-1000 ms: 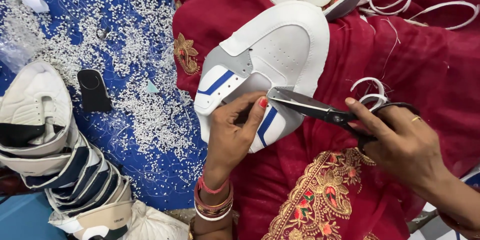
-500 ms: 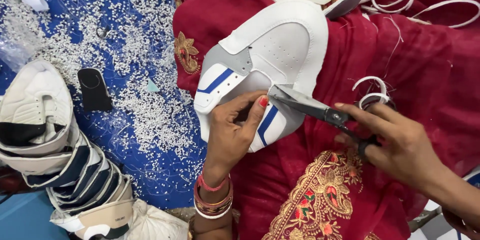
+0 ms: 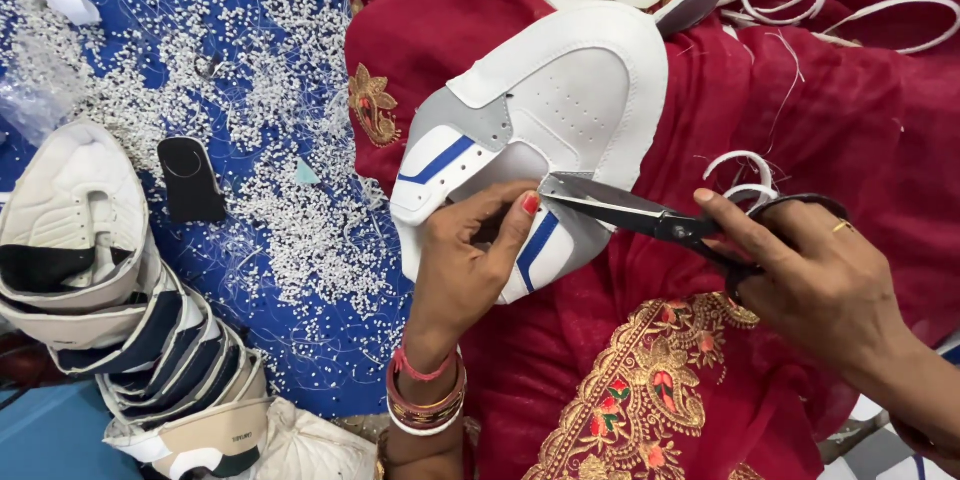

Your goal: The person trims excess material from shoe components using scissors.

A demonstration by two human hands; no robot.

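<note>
The left hand (image 3: 465, 260) pinches the lower edge of a white shoe upper (image 3: 560, 110) with blue stripes, which lies on red embroidered cloth (image 3: 800, 110) just above both hands. The right hand (image 3: 830, 285) grips black-handled scissors (image 3: 640, 215), blades nearly closed, tips touching the upper beside the left thumb. Left of the hands, stacked shoe uppers (image 3: 120, 330) rest on a blue sheet (image 3: 270, 0) strewn with white scraps.

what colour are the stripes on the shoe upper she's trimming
Blue, on the white and grey shoe upper; the head view shows the stripes best.
</note>
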